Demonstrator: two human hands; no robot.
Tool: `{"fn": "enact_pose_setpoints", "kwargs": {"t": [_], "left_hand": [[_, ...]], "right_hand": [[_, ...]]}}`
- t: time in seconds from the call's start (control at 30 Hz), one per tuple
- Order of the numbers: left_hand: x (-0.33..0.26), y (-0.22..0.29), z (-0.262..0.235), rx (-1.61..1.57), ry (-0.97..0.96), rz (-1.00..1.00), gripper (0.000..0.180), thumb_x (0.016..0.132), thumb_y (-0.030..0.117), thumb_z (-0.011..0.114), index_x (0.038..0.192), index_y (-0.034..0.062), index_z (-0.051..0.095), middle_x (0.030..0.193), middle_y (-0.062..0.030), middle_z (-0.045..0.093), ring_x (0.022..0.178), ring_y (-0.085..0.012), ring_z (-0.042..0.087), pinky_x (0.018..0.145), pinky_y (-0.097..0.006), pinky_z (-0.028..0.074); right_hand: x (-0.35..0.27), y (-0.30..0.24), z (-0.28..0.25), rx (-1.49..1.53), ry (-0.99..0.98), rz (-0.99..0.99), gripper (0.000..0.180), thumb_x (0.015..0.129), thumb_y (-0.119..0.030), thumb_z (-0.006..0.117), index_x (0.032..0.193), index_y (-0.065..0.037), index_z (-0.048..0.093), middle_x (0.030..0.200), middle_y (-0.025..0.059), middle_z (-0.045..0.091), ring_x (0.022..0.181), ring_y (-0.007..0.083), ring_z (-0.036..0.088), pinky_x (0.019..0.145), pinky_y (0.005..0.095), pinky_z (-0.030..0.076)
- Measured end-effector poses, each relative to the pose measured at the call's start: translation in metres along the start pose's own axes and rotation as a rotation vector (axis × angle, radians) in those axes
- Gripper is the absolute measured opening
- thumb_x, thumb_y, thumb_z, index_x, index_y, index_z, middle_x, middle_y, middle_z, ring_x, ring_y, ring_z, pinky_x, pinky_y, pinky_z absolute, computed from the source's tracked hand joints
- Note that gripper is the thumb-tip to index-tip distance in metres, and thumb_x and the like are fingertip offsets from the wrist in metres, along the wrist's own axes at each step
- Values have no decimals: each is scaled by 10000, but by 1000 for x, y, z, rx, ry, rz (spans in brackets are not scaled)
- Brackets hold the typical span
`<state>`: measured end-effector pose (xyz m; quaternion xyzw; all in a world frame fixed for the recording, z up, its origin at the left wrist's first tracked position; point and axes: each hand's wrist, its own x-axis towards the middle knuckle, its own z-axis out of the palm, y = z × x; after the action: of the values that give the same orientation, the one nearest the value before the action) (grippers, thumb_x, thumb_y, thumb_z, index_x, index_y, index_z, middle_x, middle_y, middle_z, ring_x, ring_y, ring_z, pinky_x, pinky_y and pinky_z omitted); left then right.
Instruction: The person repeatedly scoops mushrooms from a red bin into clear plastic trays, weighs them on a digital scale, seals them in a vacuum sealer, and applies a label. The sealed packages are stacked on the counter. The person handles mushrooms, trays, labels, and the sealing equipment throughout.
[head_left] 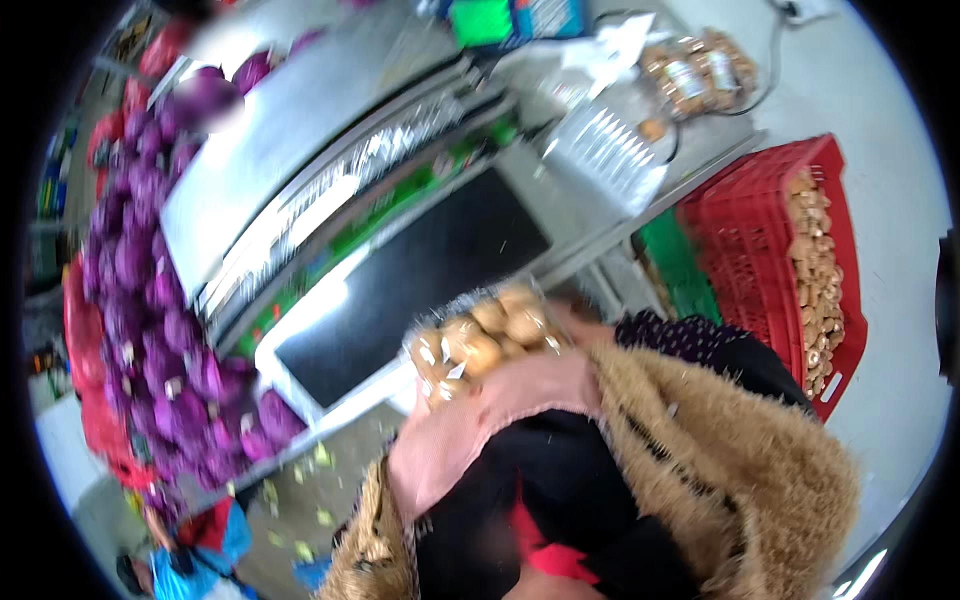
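Observation:
A clear, film-covered tray of round tan mushrooms is close in front of my pink apron, tilted, at the near edge of the wrapping machine. At its right end is my right hand, closed on the tray; its fingers are blurred and partly hidden. My left hand does not show; only a brown fuzzy sleeve or coat edge appears at lower left. Just beyond the tray lies the machine's black heating plate, with a roll of shiny film behind it.
Purple cabbages are heaped at left. A stack of clear trays and wrapped mushroom packs sit at far right. A red crate of mushrooms stands at right, over a green one. A person in blue is at lower left.

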<state>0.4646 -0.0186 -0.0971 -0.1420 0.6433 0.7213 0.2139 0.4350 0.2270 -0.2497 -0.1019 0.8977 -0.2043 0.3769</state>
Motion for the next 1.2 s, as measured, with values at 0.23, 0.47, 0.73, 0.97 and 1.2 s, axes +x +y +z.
{"fn": "enact_pose_setpoints", "kwargs": {"t": [0.23, 0.47, 0.73, 0.97, 1.2], "left_hand": [[52, 103, 55, 65, 155, 1159, 322, 886, 265, 620, 984, -39, 587, 1072, -192, 586, 952, -258, 585, 804, -344, 500], [0, 238, 63, 734, -950, 533, 726, 794, 309, 772, 1350, -36, 457, 1118, -217, 658, 1058, -338, 645, 854, -358, 504], [58, 114, -8, 6, 31, 197, 316, 977, 164, 568, 1229, -27, 563, 1081, -44, 653, 940, -101, 593, 835, -269, 491], [57, 126, 10, 973, 454, 80, 396, 864, 239, 705, 1132, -29, 588, 1015, -188, 669, 855, -253, 665, 718, -346, 521], [110, 209, 106, 1033, 266, 821, 691, 717, 177, 800, 1316, 30, 489, 1255, -203, 574, 1140, -374, 570, 937, -421, 483]], "right_hand": [[9, 1, -22, 62, 38, -60, 197, 827, -107, 637, 998, -10, 653, 927, 135, 673, 840, 202, 645, 765, 330, 515], [-85, -108, -190, 746, -113, -1084, 159, 824, -104, 648, 955, -15, 638, 895, 101, 657, 824, 188, 621, 759, 318, 499], [2, 45, -292, 873, 1060, -268, 208, 847, -197, 697, 968, -39, 637, 869, 81, 683, 802, 166, 651, 747, 327, 524], [83, 111, -359, 313, 1207, 87, 358, 780, -157, 744, 1085, -12, 625, 936, 112, 688, 826, 184, 661, 737, 310, 520], [-42, 32, -426, 639, 731, -737, 100, 802, 3, 582, 898, -6, 607, 890, 67, 613, 899, 165, 581, 851, 302, 455]]}}
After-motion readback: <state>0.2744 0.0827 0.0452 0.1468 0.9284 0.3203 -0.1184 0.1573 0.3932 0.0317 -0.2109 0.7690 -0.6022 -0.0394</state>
